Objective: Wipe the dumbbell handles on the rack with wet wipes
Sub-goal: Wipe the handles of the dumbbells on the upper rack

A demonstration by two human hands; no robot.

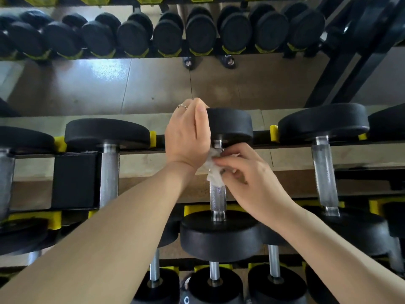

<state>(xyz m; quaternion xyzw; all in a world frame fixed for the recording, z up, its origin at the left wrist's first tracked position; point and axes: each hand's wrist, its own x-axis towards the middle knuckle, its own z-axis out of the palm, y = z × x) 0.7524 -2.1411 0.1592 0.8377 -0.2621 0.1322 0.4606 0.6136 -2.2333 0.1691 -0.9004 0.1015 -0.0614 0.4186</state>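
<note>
Lying between both hands, the crumpled white wet wipe (213, 170) is pinched by the right hand (247, 178) against the knurled steel dumbbell handle (217, 195); the black rubber far weight head (232, 125) is gripped by the left hand (186, 137).

The left hand (186, 137) covers part of the far weight (230, 125) of the middle dumbbell, and its fingertips are out of sight behind that weight. The wipe (212, 170) and right hand (247, 178) hide the upper handle (217, 194). Left of that dumbbell, another dumbbell (13, 172) is cut by the edge.
</note>
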